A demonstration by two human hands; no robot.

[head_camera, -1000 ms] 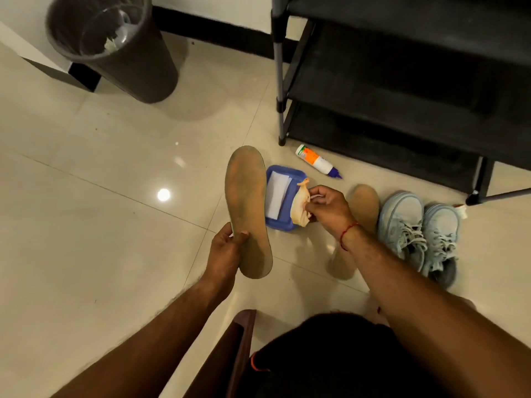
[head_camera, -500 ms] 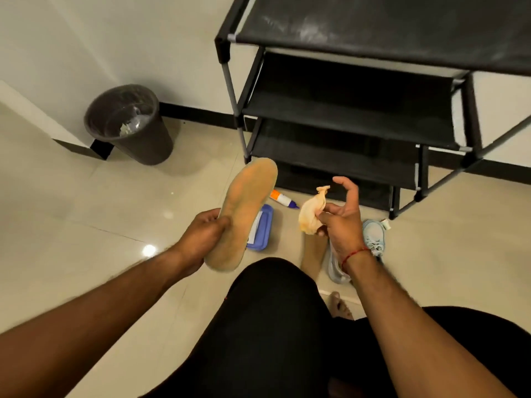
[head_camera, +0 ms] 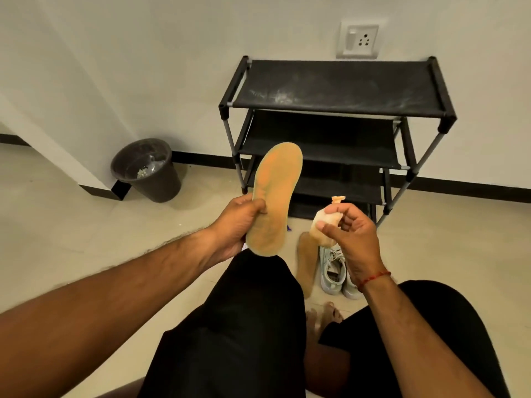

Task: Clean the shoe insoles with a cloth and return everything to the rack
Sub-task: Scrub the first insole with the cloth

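Floor (head_camera: 71, 225): pale glossy tiles with thin joint lines.

Wall (head_camera: 143, 67): plain white. A black skirting band (head_camera: 459, 186) runs along the floor's far edge. A projecting wall corner (head_camera: 43, 145) stands at the far left, its base also skirted in black.

Waste bin (head_camera: 146, 170): dark, round, tapered, open-topped. It stands upright at the floor's far edge, just beside that corner and near the skirting. It holds a clear liner and a few pale scraps of litter (head_camera: 142, 171).

Wall socket (head_camera: 359, 40): white plate with one switch and a three-pin outlet, high on the wall, well to the right of the bin.

Small purple item (head_camera: 288, 228): on the floor and mostly hidden, so its identity cannot be told.
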